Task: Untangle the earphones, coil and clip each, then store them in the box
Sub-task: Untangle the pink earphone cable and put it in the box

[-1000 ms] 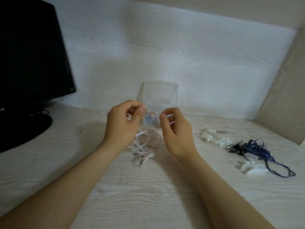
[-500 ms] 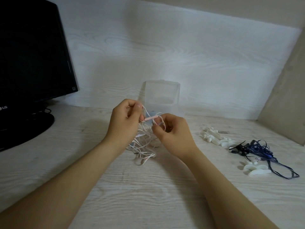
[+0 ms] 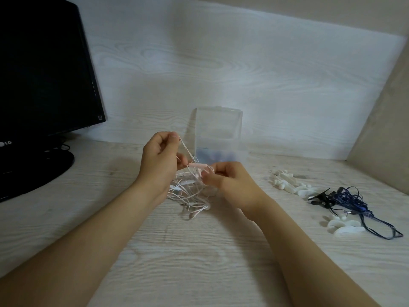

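Earphones lie in two tangles on one pale, wood-grained desk beside one black monitor lettered "LG": a pink-white tangle at the middle, just in front of one clear plastic box with its lid stood open, and a dark blue tangle well to the right. Two bare hands work the pale one, the left hand pinching a thin raised strand between thumb and forefinger, the right hand pinching the end of a slim pink inline pod. White plastic clips lie heaped between the box and the blue cords, too jumbled to count.
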The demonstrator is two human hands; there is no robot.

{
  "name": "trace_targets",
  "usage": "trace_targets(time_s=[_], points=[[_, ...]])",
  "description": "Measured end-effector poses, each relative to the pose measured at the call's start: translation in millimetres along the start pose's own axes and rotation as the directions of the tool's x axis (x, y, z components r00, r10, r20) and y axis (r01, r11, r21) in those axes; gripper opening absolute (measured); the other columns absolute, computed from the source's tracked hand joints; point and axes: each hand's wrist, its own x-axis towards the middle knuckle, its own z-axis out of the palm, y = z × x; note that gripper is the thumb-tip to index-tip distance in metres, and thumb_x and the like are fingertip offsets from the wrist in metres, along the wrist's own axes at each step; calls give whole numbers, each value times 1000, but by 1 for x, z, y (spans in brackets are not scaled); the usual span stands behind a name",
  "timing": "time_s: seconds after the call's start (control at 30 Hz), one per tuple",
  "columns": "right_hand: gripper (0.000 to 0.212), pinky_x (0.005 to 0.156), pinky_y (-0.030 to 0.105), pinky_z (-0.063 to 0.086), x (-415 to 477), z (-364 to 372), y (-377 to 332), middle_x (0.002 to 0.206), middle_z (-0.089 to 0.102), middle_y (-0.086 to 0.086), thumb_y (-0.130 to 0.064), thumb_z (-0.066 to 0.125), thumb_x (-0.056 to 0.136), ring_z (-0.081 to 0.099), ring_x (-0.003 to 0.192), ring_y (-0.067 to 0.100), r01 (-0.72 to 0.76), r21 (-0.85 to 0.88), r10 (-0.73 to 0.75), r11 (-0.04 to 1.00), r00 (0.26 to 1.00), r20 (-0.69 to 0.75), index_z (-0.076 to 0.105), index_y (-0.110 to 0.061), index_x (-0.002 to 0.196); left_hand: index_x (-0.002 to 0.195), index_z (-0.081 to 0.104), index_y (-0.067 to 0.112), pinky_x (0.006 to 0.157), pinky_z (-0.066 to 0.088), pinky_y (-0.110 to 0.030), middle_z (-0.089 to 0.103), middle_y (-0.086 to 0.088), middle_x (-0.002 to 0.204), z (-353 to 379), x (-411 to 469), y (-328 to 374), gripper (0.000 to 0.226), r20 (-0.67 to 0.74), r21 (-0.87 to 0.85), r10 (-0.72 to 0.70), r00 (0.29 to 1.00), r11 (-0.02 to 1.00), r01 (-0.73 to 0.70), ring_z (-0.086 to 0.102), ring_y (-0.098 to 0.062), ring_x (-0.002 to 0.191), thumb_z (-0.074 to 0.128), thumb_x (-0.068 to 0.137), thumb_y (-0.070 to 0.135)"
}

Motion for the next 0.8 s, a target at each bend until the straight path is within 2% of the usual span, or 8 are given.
trace_targets(time_s=[0.1, 0.2, 0.27, 0.4, 0.47, 0.57, 0.67, 0.8], points=[[11, 70, 26, 44, 2, 1, -1, 79, 60, 8, -6, 67, 97, 54, 76, 18, 41, 34, -39, 999, 997, -64, 68, -8, 86, 105, 59, 10, 73, 64, -37, 54, 5, 77, 1, 1, -1, 14, -21, 19, 9, 1000, 1000, -9, 55, -9, 52, 54, 111, 22], [16, 74, 32, 43, 3, 2, -1, 80, 63, 5, 0, 63, 96, 56, 78, 18, 59, 63, -52, 996, 993, -103, 66, -14, 87, 109, 59, 10, 82, 64, -40, 58, 8, 59, 2, 3, -6, 17, 13, 19, -56, 998, 998, 56, 58, -9, 57, 52, 112, 25], [14, 73, 31, 49, 2, 2, -3, 86, 67, 6, -2, 58, 101, 63, 79, 19, 66, 131, -50, 989, 991, -122, 64, -12, 94, 103, 61, 11, 81, 62, -35, 55, 6, 57, -1, 5, -7, 22, 55, 53, -67, 996, 996, 64, 61, -11, 61, 57, 109, 32], [14, 70, 29, 54, 1, 0, -9, 92, 71, 11, -6, 49, 106, 75, 79, 23, 77, 243, -42, 967, 988, -146, 63, -7, 108, 91, 65, 11, 62, 54, -17, 54, 16, 57, -9, 2, -6, 22, 153, 297, 57, 987, 950, -101, 69, -9, 58, 70, 102, 29], [14, 67, 32, 51, 0, -1, -9, 92, 72, 12, -4, 51, 104, 74, 78, 28, 65, 264, -29, 962, 990, -139, 64, -8, 108, 87, 66, 14, 57, 44, -13, 54, 17, 56, -12, 2, -6, 25, 183, 395, 113, 977, 901, -178, 58, -5, 55, 71, 100, 35], [14, 67, 32, 49, 0, -1, -8, 88, 72, 8, -3, 57, 103, 72, 76, 25, 52, 287, -7, 956, 988, -155, 68, -10, 107, 79, 71, 15, 57, 39, -14, 42, 10, 54, -13, 0, -4, 35, 236, 418, 159, 959, 874, -248, 40, -9, 55, 73, 96, 46], [17, 75, 33, 51, 1, -4, -6, 87, 74, 6, -4, 60, 101, 71, 79, 21, 44, 325, 14, 945, 985, -174, 74, -12, 108, 78, 76, 18, 51, 32, -23, 28, -2, 60, -15, -3, -2, 33, 317, 403, 139, 938, 875, -266, 28, -17, 55, 84, 84, 50], [19, 78, 30, 49, 2, -7, -6, 88, 76, 4, -3, 63, 97, 71, 84, 19, 40, 348, 36, 937, 977, -209, 77, -15, 104, 83, 81, 21, 56, 36, -25, 36, -1, 66, -16, -2, -5, 13, 370, 401, 119, 921, 874, -274, 35, -13, 59, 88, 84, 33]])
